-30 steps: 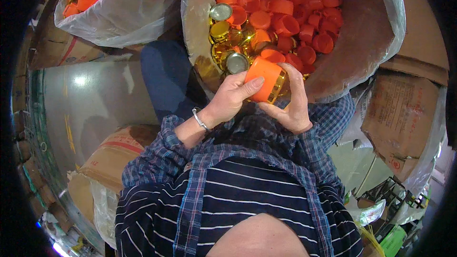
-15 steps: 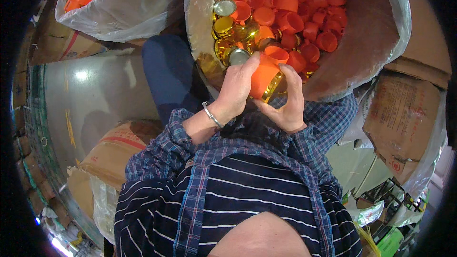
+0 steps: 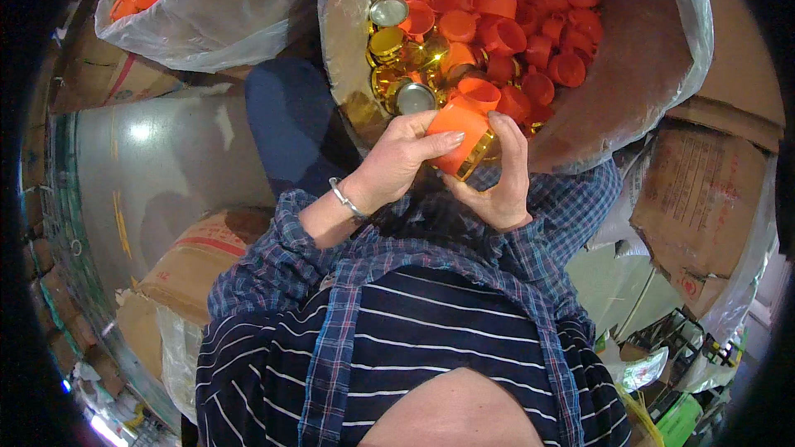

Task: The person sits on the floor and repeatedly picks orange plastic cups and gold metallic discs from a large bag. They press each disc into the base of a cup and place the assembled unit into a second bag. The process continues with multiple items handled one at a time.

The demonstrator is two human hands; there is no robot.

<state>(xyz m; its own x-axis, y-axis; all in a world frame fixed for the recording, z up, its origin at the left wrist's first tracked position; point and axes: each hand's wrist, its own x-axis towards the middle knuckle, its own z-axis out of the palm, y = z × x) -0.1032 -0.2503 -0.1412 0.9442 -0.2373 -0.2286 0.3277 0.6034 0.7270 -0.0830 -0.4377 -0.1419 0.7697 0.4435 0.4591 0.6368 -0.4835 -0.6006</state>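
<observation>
Between my hands, at the near rim of the lined box, is an orange plastic cup point(image 3: 465, 120) with a shiny gold lid point(image 3: 477, 155) on its lower right end. My left hand point(image 3: 399, 157) is closed on the cup, the thumb lying across its side. Closed around the lid end is my right hand point(image 3: 507, 178), with thumb and fingers at opposite edges. Just beyond sits another orange cup point(image 3: 479, 93); I cannot tell whether it touches the held one. A silver-faced lid point(image 3: 416, 99) and a gold lid point(image 3: 387, 43) lie among the orange cups point(image 3: 497, 5) in the box.
Clear plastic lines the large box point(image 3: 654, 74) before me. A second plastic-lined container point(image 3: 207, 33) of orange cups stands far left. Cardboard point(image 3: 700, 199) is at the right, and a brown carton point(image 3: 203, 261) at the left beside the grey floor point(image 3: 178, 165).
My left hand has shifted slightly left and lower on the cup, its thumb now lying across the side instead of pointing up at the far edge. The right hand keeps its grip.
</observation>
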